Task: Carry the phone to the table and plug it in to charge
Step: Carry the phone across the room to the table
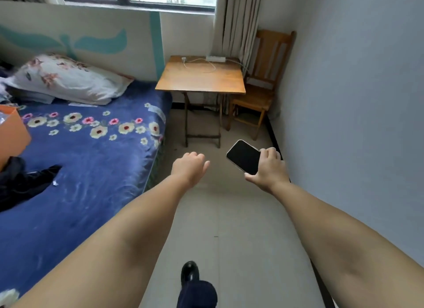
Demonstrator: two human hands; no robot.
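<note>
My right hand grips a phone by its lower end, dark screen up, held out over the floor. My left hand is stretched forward beside it, fingers curled loosely with nothing in them. Ahead stands a small wooden folding table below the window. On its far edge lie a white power strip and a white charging cable with its plug at the left.
A bed with a blue flowered sheet and a pillow runs along the left. A wooden chair stands right of the table against the wall. Pale tiled floor leads to the table. An orange box sits on the bed.
</note>
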